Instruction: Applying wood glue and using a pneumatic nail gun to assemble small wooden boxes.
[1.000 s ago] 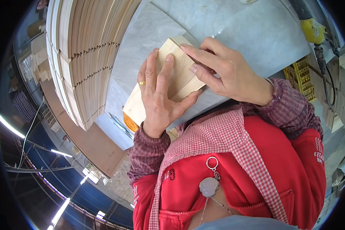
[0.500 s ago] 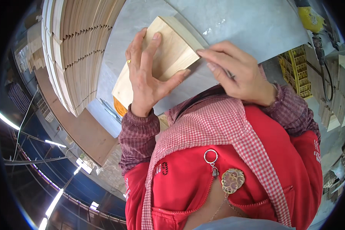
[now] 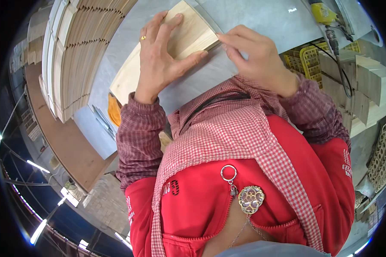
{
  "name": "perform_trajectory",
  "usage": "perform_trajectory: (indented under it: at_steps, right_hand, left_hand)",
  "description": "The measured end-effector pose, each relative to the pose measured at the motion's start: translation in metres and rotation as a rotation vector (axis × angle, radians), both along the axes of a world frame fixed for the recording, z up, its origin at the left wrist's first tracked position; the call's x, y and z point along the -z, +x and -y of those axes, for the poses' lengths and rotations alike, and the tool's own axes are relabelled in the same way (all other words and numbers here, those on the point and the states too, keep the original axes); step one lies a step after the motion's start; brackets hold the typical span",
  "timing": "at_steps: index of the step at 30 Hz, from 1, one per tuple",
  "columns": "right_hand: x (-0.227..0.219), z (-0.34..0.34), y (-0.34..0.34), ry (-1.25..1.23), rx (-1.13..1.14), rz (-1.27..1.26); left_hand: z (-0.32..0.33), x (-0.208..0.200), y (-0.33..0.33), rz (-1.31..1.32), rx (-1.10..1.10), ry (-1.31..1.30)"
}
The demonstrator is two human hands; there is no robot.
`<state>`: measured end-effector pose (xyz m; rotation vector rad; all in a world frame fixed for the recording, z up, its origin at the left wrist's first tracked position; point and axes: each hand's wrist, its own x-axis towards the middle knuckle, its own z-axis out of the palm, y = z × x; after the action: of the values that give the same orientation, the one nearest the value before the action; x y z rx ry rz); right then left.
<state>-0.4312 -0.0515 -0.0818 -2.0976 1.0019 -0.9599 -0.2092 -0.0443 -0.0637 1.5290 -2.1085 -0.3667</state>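
A pale wooden board [image 3: 193, 32] lies at a slant on the grey table. My left hand [image 3: 158, 53] is spread across it, fingers on top toward the far left edge and thumb along the near edge, holding it down. My right hand [image 3: 255, 53] is closed, its index fingertip at the board's right corner and the thumb just below. Whatever sits inside the right-hand fingers is hidden.
Tall stacked wooden pieces [image 3: 75, 55] stand at the left. Near them lie an orange-handled tool [image 3: 114, 110] and thin metal tools [image 3: 102, 121]. At the right are a yellow power tool [image 3: 323, 13] with a hose, a yellow crate [image 3: 311, 64] and wooden blocks [image 3: 373, 81].
The view has shifted, so the board and both hands appear higher. My right hand stays at the same corner. A thin dark object glimpsed inside it earlier no longer shows.
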Motion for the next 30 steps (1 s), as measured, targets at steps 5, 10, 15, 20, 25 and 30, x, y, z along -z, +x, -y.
perform_trajectory:
  at_steps: [5,10,15,20,25,30]
  right_hand:
    - [-0.006,0.045,-0.055,-0.068,0.14,-0.089]
    - [-0.042,0.116,-0.105,0.01,0.535,-0.92]
    - [-0.022,0.16,-0.121,0.332,0.516,-1.01]
    - [0.014,0.181,-0.117,0.069,0.552,-1.049]
    - [-0.026,0.164,-0.126,-0.013,0.489,-1.067]
    - [-0.128,0.085,-0.1,0.346,0.28,-0.702]
  left_hand:
    - [-0.002,0.0,0.001,0.021,-0.027,0.024]
    - [0.001,0.003,0.002,0.024,-0.045,0.003]
    - [0.0,0.009,0.005,0.014,-0.028,-0.063]
    - [-0.001,0.013,0.004,-0.014,-0.04,-0.116]
    - [0.002,0.018,0.003,-0.023,-0.032,-0.152]
    - [-0.001,0.025,0.005,-0.029,-0.045,-0.189]
